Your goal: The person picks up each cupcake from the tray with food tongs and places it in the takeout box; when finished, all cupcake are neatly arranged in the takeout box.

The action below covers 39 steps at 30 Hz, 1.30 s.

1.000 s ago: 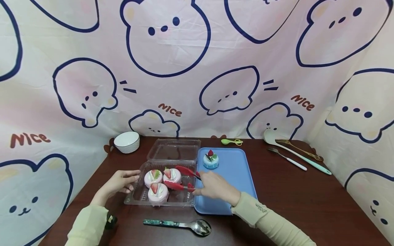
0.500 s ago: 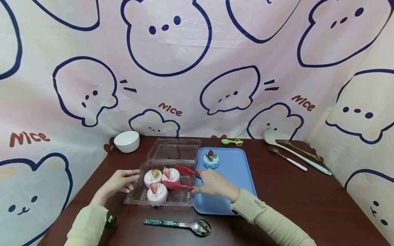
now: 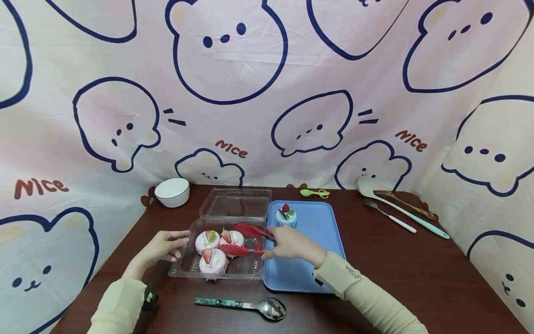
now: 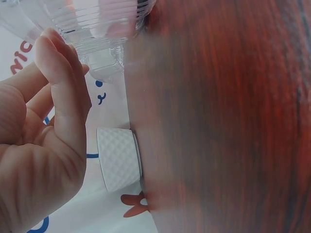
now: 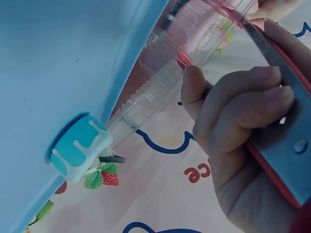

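In the head view, my right hand [image 3: 294, 243] holds red-tipped tongs [image 3: 249, 230] over a hinged clear plastic container [image 3: 250, 273]. The tongs' tips stand spread on the far and near sides of the right-hand pink cake [image 3: 235, 238]; whether they touch it I cannot tell. Two more strawberry-topped pink cakes, the back left cake [image 3: 205, 242] and the front cake [image 3: 213, 265], sit against it. My left hand [image 3: 160, 247] touches the container's left rim with relaxed fingers, as the left wrist view also shows. A blue cake [image 5: 80, 145] with a berry stands on the blue tray [image 3: 308, 273].
A spoon [image 3: 271, 308] lies in front of the container. Behind stand a white bowl [image 3: 172, 194] and a small green utensil [image 3: 308, 192]. At the right lie a ladle [image 3: 400, 202], a white-handled fork [image 3: 392, 216] and a golden utensil [image 3: 410, 206]. A patterned cloth backs the table.
The tongs have shifted slightly left around the right-hand pink cake, which sits a touch further left. My right hand has risen a little in the view. My left hand stays at the rim.
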Each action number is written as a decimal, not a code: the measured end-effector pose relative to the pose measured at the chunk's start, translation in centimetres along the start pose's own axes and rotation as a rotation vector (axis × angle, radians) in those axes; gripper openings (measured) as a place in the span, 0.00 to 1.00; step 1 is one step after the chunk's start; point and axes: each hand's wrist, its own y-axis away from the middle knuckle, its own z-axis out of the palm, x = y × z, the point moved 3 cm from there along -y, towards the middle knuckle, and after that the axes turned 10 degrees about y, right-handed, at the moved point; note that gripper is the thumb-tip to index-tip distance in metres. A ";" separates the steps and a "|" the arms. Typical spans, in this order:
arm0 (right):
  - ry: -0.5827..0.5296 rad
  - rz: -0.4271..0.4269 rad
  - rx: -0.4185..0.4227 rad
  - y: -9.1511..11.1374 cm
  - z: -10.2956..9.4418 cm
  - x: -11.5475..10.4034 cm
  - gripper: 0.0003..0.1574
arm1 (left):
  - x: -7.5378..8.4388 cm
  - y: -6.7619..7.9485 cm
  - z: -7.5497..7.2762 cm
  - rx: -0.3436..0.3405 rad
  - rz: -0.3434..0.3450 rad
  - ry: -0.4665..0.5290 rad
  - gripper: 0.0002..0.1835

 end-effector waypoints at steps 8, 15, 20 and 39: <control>-0.034 -0.014 0.039 0.2 0.2 0.5 0.33 | -0.1 0.0 0.0 0.003 0.002 -0.004 0.29; -0.077 -0.050 0.162 1.1 -0.6 1.4 0.30 | -0.1 0.0 0.0 0.001 0.004 -0.005 0.30; -0.124 0.040 0.282 2.6 -1.9 3.1 0.40 | -0.1 -0.1 0.0 0.004 0.006 -0.008 0.30; -0.044 0.390 0.260 5.9 -0.7 11.7 0.48 | -0.1 0.0 0.1 0.000 -0.005 0.003 0.30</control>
